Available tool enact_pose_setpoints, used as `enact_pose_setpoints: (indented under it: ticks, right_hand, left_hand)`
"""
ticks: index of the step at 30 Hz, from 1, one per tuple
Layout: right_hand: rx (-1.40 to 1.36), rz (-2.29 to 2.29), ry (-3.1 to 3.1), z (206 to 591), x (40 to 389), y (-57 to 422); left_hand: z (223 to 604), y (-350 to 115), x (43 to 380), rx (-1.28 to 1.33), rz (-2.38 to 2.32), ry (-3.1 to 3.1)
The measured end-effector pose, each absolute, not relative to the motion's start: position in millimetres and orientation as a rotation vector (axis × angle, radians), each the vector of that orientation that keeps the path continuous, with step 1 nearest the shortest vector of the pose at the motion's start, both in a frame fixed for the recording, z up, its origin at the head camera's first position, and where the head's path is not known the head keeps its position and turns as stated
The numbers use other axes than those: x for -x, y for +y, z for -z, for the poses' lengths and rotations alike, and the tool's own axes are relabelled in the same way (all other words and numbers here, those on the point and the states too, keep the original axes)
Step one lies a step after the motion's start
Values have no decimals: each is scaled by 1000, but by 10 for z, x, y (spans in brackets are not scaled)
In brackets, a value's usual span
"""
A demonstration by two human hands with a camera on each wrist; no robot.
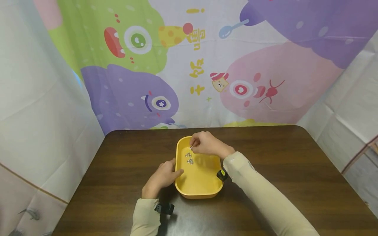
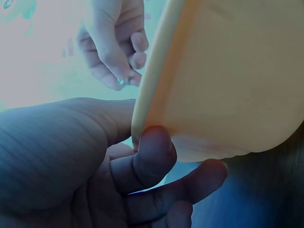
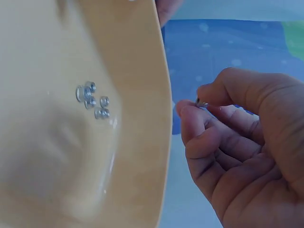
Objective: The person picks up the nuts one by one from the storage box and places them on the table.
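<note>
A yellow rectangular tray [image 1: 200, 180] with raised walls stands on the table. My left hand [image 1: 163, 175] grips its left wall, thumb over the rim and fingers outside; the left wrist view shows this grip on the wall [image 2: 228, 85] closely. Above the tray's far end, my right hand [image 1: 208, 144] pinches a small silvery metal nut [image 3: 201, 103] between thumb and forefinger. Several similar metal nuts [image 3: 90, 97] lie in two small groups on the tray floor, towards its left side. Their exact shape is hard to make out.
The dark wood-grain table [image 1: 124, 177] extends on both sides of the tray. A cartoon-printed cloth [image 1: 189, 108] hangs behind the far edge, with pale cloth at the sides. Black bands [image 1: 164, 208] sit on both wrists.
</note>
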State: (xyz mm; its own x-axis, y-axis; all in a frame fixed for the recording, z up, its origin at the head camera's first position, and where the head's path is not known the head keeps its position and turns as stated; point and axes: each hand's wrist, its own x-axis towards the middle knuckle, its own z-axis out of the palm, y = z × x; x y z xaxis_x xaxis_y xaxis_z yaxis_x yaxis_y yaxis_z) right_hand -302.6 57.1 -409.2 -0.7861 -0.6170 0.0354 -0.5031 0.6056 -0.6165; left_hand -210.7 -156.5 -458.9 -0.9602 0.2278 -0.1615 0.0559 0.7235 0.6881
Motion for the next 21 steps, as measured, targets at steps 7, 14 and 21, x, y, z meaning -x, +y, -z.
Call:
enact_pose_setpoints:
  ticks: [7, 14, 21]
  right_hand:
    - [949, 952, 2676, 4017, 3038, 759]
    - [942, 942, 2695, 3953, 3069, 943]
    - [855, 932, 2733, 3905, 3080, 1167]
  left_hand:
    - [4593, -1557, 2118, -201, -1057, 2682]
    - [4575, -1561, 2106, -192, -1071, 2673]
    - [4583, -1552, 2096, -208, -1080, 2677]
